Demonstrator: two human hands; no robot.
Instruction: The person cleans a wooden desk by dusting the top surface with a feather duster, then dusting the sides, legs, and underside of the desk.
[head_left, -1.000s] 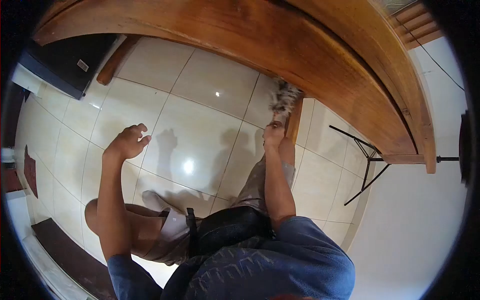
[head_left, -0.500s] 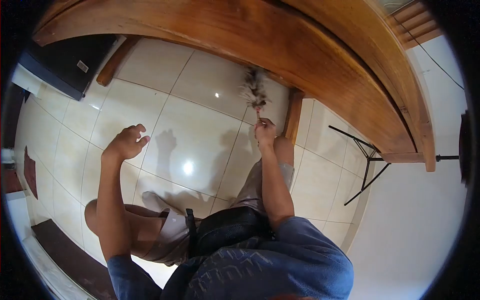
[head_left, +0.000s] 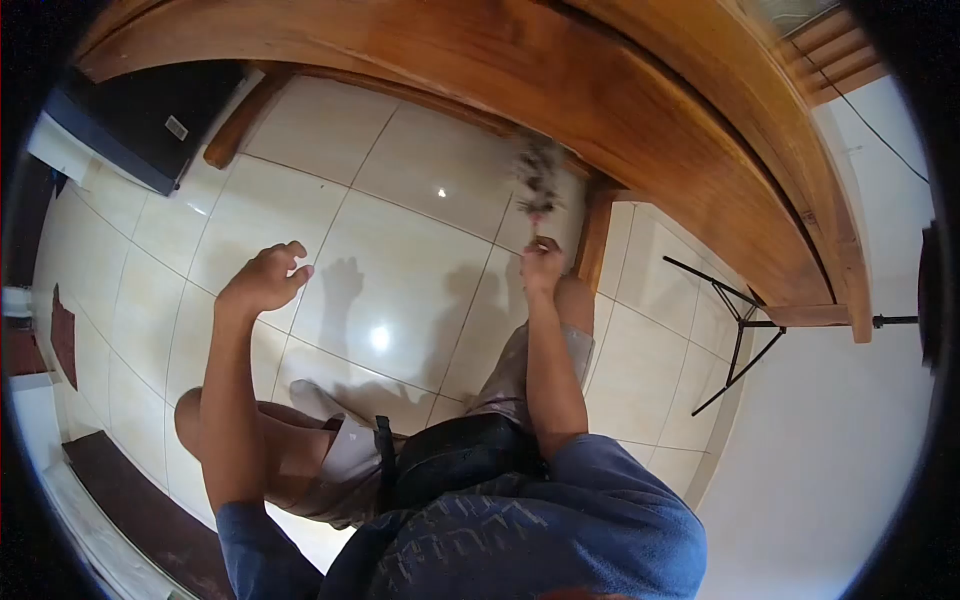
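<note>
Right hand [head_left: 543, 265] gripping feather duster [head_left: 538, 178], wooden table [head_left: 480, 60] above, left hand [head_left: 265, 280] empty

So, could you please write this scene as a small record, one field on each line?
Right hand: holds feather duster
Left hand: empty, half curled, above floor
Duster position: far end near wooden furniture; contact unclear
Floor type: pale, shiny tiles
Right side of picture: black stand, white wall
Clothing: blue shirt, black waist bag

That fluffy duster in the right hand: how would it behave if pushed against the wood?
The duster is probably light for its size: its head looks wispy, and only the right hand holds it. Its ragged tufts would likely bend. The slim bit of handle showing looks straight, so probably stiffer.
</note>
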